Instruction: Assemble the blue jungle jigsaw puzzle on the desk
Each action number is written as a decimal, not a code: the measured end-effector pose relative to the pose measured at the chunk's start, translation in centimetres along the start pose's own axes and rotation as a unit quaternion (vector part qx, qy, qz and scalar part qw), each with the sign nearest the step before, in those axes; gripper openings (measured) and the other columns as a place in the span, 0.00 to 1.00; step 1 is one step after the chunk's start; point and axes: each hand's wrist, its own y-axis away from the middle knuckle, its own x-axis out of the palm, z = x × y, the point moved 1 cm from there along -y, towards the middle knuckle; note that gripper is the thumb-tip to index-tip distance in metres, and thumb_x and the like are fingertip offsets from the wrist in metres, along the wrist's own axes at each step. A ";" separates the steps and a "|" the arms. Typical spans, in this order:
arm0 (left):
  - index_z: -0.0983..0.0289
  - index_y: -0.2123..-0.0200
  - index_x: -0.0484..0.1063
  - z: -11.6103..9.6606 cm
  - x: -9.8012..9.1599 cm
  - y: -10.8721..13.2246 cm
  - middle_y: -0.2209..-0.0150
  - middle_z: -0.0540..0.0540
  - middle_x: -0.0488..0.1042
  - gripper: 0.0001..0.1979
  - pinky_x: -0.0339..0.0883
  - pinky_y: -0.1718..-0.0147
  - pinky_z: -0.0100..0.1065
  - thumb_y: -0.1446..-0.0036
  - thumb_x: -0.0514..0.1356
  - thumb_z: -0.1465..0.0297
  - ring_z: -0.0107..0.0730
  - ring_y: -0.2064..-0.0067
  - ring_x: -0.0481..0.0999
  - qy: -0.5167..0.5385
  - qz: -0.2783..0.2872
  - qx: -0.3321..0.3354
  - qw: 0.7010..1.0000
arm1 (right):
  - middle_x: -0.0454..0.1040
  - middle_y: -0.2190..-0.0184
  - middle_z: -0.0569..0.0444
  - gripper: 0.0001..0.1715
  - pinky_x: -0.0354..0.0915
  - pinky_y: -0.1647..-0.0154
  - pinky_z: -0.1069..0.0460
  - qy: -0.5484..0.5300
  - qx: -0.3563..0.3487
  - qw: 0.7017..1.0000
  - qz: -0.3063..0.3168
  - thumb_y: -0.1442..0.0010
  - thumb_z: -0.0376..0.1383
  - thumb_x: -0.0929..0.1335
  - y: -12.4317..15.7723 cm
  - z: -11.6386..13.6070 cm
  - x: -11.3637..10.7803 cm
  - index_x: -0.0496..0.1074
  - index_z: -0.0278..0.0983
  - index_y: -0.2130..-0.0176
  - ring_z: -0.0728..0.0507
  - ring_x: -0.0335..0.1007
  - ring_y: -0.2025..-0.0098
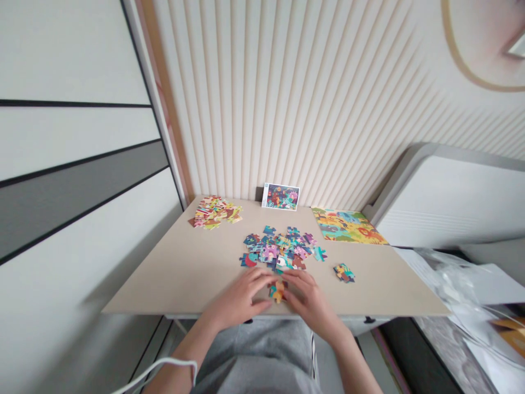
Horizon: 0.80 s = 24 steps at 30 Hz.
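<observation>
My left hand and my right hand meet at the near edge of the beige table. Both pinch a small joined clump of jigsaw pieces, orange and teal, that lies between their fingertips. Just beyond the hands spreads a loose heap of colourful puzzle pieces. A small joined group of pieces lies to the right of the heap. The fingers of both hands are curled onto the clump.
A second pile of pieces sits at the far left of the table. A finished puzzle lies at the far right. A picture card leans on the ribbed wall. Clear plastic bags lie at the right.
</observation>
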 end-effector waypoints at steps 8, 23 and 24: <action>0.54 0.40 0.69 -0.6 0.8 -0.3 0.39 0.55 0.70 0.25 0.56 0.34 0.50 0.40 0.65 0.68 0.46 0.34 0.63 -0.092 0.035 0.033 0.995 | 0.75 0.43 0.48 0.26 0.58 0.34 0.37 0.079 0.022 0.995 -0.054 0.34 0.41 0.68 -3.3 -2.5 1.1 0.70 0.44 0.38 0.37 0.64 0.37; 0.54 0.43 0.71 0.0 1.1 -0.1 0.47 0.54 0.73 0.21 0.63 0.40 0.44 0.39 0.67 0.66 0.42 0.42 0.70 -0.059 0.011 0.006 0.998 | 0.75 0.46 0.43 0.26 0.63 0.44 0.37 0.209 0.191 0.935 -0.212 0.35 0.46 0.65 2.6 -8.6 -4.3 0.71 0.40 0.41 0.32 0.68 0.45; 0.53 0.43 0.71 0.1 1.1 0.0 0.47 0.54 0.73 0.21 0.63 0.39 0.44 0.39 0.67 0.65 0.42 0.42 0.70 -0.060 0.009 0.006 0.998 | 0.74 0.46 0.42 0.26 0.62 0.44 0.36 0.236 0.210 0.925 -0.209 0.35 0.46 0.65 3.0 -8.9 -4.5 0.71 0.40 0.41 0.31 0.68 0.44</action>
